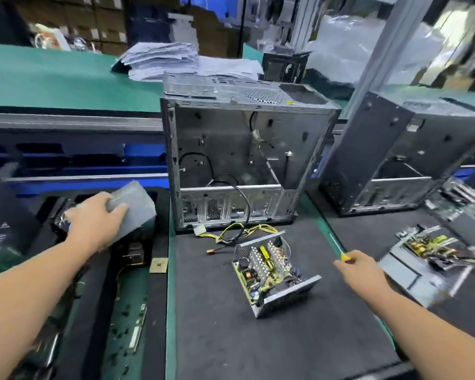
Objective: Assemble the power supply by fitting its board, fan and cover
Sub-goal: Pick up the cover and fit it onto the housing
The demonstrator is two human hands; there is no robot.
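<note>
**Power supply open on the mat; cover held at left of frame**

1. Power supply (272, 272): lies at lower centre of the frame on the dark mat (258, 346) of the counter. The housing is open on top. The board (261, 270), with its heat sinks and yellow components, sits inside the housing. The unit is turned at an angle to the mat edge.

2. Wiring: a bundle of yellow and black wires (239, 231) runs from the unit toward the upper centre, ending in a white connector (199, 230) just in front of the case.

3. Case (244, 157): an open grey computer case stands upright at centre frame, directly behind the wiring. A second case (412, 154) stands at right of frame.

4. Left hand (98, 218): at left of centre, over a dark tray (154, 283). Its grip is closed on a grey metal cover (137, 209), fingers curled over the near edge. The cover is tilted and blurred; whether it touches anything beneath cannot be told.

5. Right hand (359, 270): at right of centre, just beside the mat's green edge. Its grip is closed around a tool with a yellow handle (346, 256); only the handle end shows.

6. Second supply (428, 248): another open unit lies at the right edge, well apart from the first.

7. Paper stack (162, 60): upper centre, on the green surface behind the case.
</note>
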